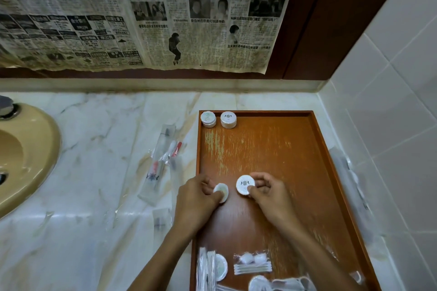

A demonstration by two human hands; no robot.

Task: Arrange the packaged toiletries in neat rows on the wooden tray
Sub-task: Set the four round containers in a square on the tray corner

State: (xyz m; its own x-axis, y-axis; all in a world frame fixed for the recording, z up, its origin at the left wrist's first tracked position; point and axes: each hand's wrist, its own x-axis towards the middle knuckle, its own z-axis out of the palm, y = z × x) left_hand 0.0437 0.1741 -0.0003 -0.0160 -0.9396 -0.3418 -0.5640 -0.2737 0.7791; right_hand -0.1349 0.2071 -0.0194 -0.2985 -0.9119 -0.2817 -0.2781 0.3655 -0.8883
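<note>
A wooden tray (pixel 283 149) lies on the marble counter by the right wall. Two round white packaged soaps (pixel 208 119) (pixel 228 119) stand side by side in its far left corner. Over the tray's middle, my left hand (pixel 196 198) pinches a round white soap (pixel 221 192) held on edge. My right hand (pixel 267 192) pinches another round soap (pixel 245 184) with a dark crest on its face. At the tray's near end lie a cotton bud and pad packet (pixel 252 264), a further round soap (pixel 221 267) and several clear sachets (pixel 205 269).
Clear-wrapped toothbrush kits (pixel 163 160) and a small sachet (pixel 161 217) lie on the counter left of the tray. A beige sink (pixel 35 149) fills the far left. More clear packets (pixel 350 172) sit between tray and tiled wall. Newspaper covers the wall behind.
</note>
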